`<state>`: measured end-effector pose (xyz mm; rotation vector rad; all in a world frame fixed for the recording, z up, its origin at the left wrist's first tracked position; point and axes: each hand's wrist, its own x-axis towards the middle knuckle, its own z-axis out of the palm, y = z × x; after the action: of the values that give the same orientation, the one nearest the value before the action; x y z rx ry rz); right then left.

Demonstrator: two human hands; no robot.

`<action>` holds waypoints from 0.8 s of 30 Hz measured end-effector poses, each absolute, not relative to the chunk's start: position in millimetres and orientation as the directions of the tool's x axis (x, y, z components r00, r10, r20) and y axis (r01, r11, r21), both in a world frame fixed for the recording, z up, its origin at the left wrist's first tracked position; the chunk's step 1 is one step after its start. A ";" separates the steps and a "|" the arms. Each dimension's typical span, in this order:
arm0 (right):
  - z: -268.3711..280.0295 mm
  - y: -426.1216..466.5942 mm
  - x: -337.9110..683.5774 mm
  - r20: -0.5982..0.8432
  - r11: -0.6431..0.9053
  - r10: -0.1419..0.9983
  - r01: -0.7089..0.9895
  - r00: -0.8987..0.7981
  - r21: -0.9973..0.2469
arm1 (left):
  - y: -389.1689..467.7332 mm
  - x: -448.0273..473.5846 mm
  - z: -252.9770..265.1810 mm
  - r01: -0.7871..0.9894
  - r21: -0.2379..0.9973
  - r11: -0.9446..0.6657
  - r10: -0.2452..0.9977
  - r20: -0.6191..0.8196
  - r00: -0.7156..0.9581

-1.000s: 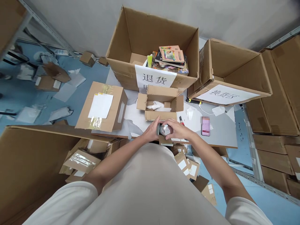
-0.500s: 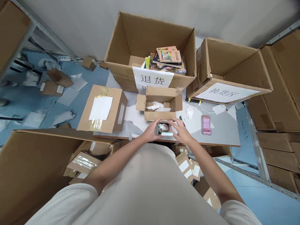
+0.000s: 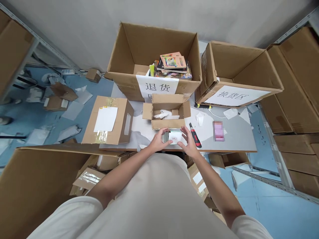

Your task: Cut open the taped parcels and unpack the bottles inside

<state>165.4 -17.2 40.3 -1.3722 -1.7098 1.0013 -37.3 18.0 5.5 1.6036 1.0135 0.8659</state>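
Note:
Between my two hands is a small box (image 3: pixel 175 136), its white top showing red print. My left hand (image 3: pixel 159 140) wraps its left side, thumb along the near edge. On the right side, my right hand (image 3: pixel 188 142) grips it with curved fingers and thumb. What lies inside the box is hidden now. Just beyond stands an open brown carton (image 3: pixel 168 124) with its flaps folded out and crumpled white paper (image 3: pixel 164 114) inside. To the right of my right hand lies a red and black utility knife (image 3: pixel 195 136).
Behind are a large carton (image 3: pixel 122 76) holding books (image 3: pixel 173 62) and another open carton (image 3: pixel 246 96), both with paper signs. A taped carton (image 3: pixel 109 121) stands left. A pink blurred item (image 3: pixel 218 131) lies right on the table (image 3: pixel 236 141). Several cartons stand below.
The small box's open top, which showed a dark shiny rounded object inside, is now covered by a white printed panel. My right hand has shifted slightly, uncovering the utility knife.

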 end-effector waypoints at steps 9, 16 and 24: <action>34.8 0.4 155.7 0.132 0.277 0.948 0.545 -0.289 -0.792 | 11.3 -43.2 -1.7 0.310 0.940 -0.140 0.882 -0.023 0.470; 31.5 2.4 160.1 0.140 0.337 0.929 0.624 -0.343 -0.705 | 16.2 -43.6 -3.3 0.355 0.907 -0.225 0.864 0.017 0.504; 24.6 -1.7 172.7 0.021 0.314 0.898 0.608 -0.439 -0.729 | 33.1 -70.8 22.6 0.416 0.816 -0.401 0.818 0.114 0.564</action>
<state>172.7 -1.7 24.6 -1.3355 -2.1602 0.9190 -70.8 33.1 22.6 2.0260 0.9877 0.6621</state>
